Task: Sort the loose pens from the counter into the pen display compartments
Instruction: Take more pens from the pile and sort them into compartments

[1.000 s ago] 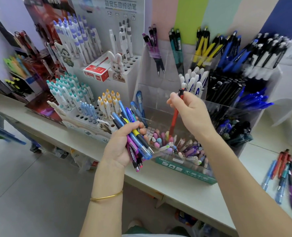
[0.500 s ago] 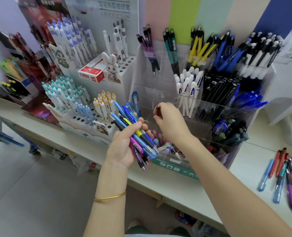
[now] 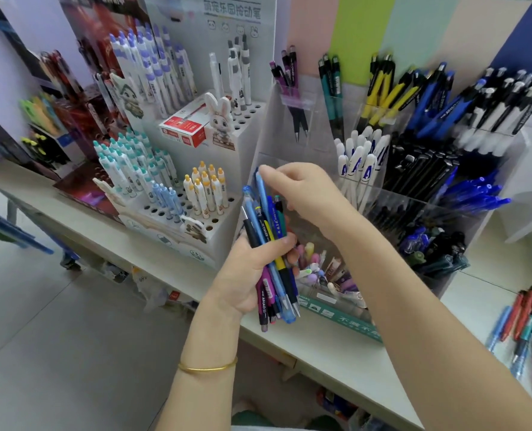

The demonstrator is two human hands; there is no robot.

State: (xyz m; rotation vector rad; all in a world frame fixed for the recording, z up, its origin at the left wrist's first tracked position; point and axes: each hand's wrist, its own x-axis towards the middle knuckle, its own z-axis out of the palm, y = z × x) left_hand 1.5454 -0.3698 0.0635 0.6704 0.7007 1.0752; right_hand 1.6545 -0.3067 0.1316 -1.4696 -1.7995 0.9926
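My left hand (image 3: 250, 272) grips a bundle of mixed pens (image 3: 272, 241), blue, purple, black and yellow, held upright in front of the clear pen display (image 3: 414, 197). My right hand (image 3: 308, 191) is over the top of the bundle and pinches the upper end of a light blue pen (image 3: 261, 189) in it. The display's compartments hold purple, teal, yellow, blue, white and black pens. More loose pens (image 3: 529, 331) lie on the counter (image 3: 336, 346) at the far right.
A white rack (image 3: 177, 188) with cartoon figures and capped pens stands left of the clear display, with a red box (image 3: 182, 129) on its upper step. A low box of small erasers (image 3: 327, 275) sits below the display's front. Grey floor lies to the lower left.
My right hand lowered a red pen into the display, let it go, then moved left to the bundle and took hold of a light blue pen's top. The left hand turned the bundle more upright.
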